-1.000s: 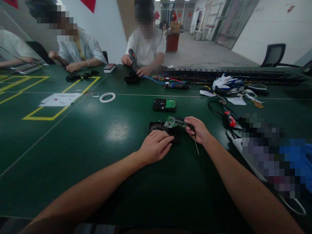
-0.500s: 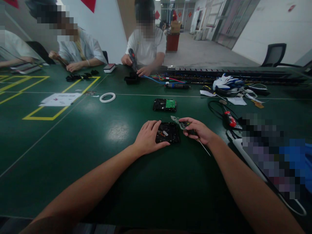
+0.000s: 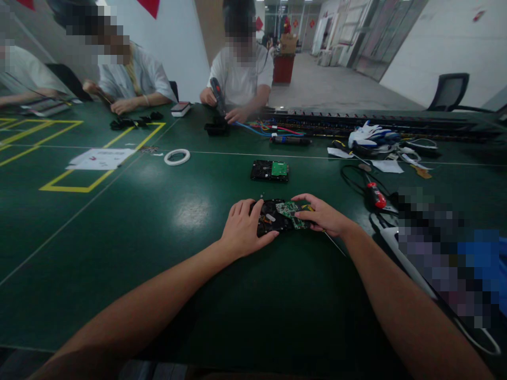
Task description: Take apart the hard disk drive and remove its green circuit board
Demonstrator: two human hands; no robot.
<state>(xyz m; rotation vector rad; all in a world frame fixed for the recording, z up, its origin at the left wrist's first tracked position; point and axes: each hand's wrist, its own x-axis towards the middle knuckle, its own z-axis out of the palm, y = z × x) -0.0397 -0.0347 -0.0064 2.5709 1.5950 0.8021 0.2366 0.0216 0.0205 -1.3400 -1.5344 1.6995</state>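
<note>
A black hard drive lies on the green table in front of me. My left hand rests on its left side with the fingers spread over the casing. My right hand pinches a green circuit board that lies tilted over the drive's right part. The same hand also holds a thin screwdriver, whose shaft points back toward my forearm.
A second hard drive with a green board lies just beyond. A red-handled screwdriver and black cables lie to the right, gloves farther back. A white tape ring and papers are at left. Two people work across the table.
My right hand lifted the green board off the drive, then lowered it back over the drive's right side. My left hand shifted from covering the drive to its left edge.
</note>
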